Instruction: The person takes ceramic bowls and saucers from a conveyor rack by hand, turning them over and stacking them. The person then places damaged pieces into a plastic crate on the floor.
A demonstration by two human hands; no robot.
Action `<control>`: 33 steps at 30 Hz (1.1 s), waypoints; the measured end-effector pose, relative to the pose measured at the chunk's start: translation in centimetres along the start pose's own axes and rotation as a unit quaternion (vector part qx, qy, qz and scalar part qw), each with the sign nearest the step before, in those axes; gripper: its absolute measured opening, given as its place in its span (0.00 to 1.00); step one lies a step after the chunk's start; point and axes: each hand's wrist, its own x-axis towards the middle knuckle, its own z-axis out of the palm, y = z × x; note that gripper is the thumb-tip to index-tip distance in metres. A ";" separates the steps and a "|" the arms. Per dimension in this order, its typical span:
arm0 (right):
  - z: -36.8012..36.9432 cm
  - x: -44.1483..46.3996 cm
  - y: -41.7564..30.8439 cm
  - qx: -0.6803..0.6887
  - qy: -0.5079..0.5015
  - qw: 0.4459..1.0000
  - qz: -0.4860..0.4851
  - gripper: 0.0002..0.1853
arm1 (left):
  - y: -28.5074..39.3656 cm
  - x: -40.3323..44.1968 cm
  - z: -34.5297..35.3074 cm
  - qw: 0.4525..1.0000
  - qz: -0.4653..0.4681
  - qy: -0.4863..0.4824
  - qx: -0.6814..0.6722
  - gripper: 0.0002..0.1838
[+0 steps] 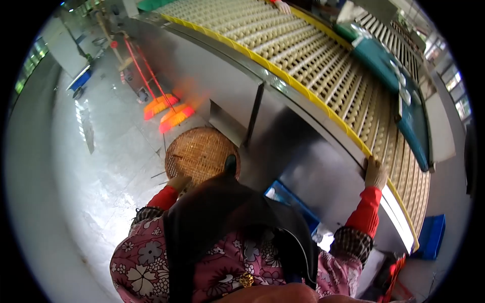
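Note:
My left hand (180, 182), which looks gloved, is at the near left rim of a round woven wicker basket (201, 151). Its fingers appear closed on that rim, though part of the hand is hard to make out. The basket is low down in front of me, beside the metal side of a machine. My right hand (375, 174), in a pale glove, grips the yellow edge (323, 107) of a wide roller conveyor (348, 86). Rows of pale rollers fill the conveyor's top.
Two orange brooms (174, 118) with red handles lean by the metal panel (298, 146). A blue crate (295, 202) is below the conveyor, and a blue bin (429, 236) stands at right. Another person's hand (282, 6) is at the conveyor's far side.

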 end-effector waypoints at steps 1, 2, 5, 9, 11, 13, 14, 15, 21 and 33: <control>-0.8 -0.1 -0.5 0.050 -0.004 0.998 0.049 0.27 | -1.0 -0.1 1.4 1.000 -0.017 0.010 -0.016 0.22; -1.7 -0.4 -0.9 0.096 -0.001 0.991 0.096 0.31 | -1.3 0.0 3.0 0.998 -0.036 0.026 -0.037 0.22; -3.0 -1.1 -1.0 0.109 0.003 0.988 0.105 0.35 | -0.5 -1.9 4.5 0.991 -0.100 0.009 -0.087 0.22; -2.8 -1.5 -1.4 0.134 -0.003 0.984 0.121 0.37 | 0.9 -5.7 1.7 0.985 -0.128 -0.065 -0.099 0.22; -1.0 -1.5 0.4 0.114 0.009 0.985 0.129 0.37 | 1.0 -6.6 0.7 0.985 -0.124 -0.080 -0.094 0.23; -1.4 -1.8 0.9 0.134 0.008 0.981 0.142 0.35 | 0.9 -5.9 -0.5 0.989 -0.102 -0.078 -0.071 0.23; -2.0 -2.4 1.2 0.129 0.014 0.980 0.153 0.35 | 0.8 -5.2 -1.2 0.992 -0.086 -0.072 -0.052 0.23; -2.1 -2.8 2.2 0.138 0.012 0.974 0.178 0.35 | 0.7 -4.2 -1.9 0.996 -0.063 -0.057 -0.025 0.23; -2.2 -3.8 2.6 0.106 0.000 0.966 0.237 0.35 | -2.7 8.1 -8.4 0.908 -0.200 0.164 -0.330 0.24; -3.5 0.2 -17.5 0.107 0.014 0.980 0.168 0.28 | 13.7 22.3 -42.5 0.849 0.168 0.420 -0.274 0.25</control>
